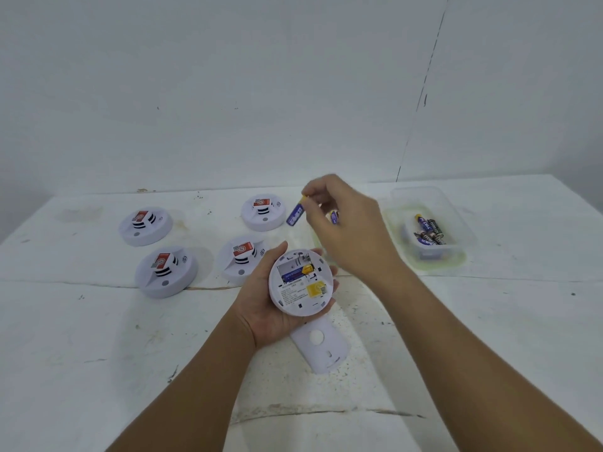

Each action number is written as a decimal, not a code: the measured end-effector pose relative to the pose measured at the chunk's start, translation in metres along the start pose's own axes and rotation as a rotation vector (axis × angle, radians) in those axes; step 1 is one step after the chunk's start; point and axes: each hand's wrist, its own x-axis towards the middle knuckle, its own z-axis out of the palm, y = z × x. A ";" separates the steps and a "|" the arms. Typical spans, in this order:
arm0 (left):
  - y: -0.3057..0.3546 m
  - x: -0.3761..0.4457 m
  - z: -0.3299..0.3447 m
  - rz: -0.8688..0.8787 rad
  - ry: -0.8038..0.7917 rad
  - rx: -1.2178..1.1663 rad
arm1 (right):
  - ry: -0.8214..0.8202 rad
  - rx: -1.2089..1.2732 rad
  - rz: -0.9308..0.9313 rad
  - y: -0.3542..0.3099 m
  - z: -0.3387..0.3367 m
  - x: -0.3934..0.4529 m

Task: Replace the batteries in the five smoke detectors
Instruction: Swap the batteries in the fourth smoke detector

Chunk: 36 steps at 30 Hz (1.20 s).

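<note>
My left hand [264, 308] cradles a white smoke detector [300, 282] turned back side up, its battery bay uncovered with one blue battery [293, 275] lying inside. My right hand [346, 230] hovers above and behind it, pinching a blue battery [296, 213] by its yellow end; a second blue battery [334, 216] shows under the palm. Several other white detectors sit face up on the table, such as one at the left [145, 225] and one at the back [263, 212].
A detached white mounting plate [321, 349] lies on the white table [98, 353] under my left wrist. A clear plastic tray [430, 223] at the right holds several batteries [429, 234]. A white wall rises behind the table.
</note>
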 end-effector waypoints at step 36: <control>-0.001 -0.007 0.004 -0.064 -0.135 -0.034 | 0.097 -0.102 -0.129 0.044 0.061 -0.071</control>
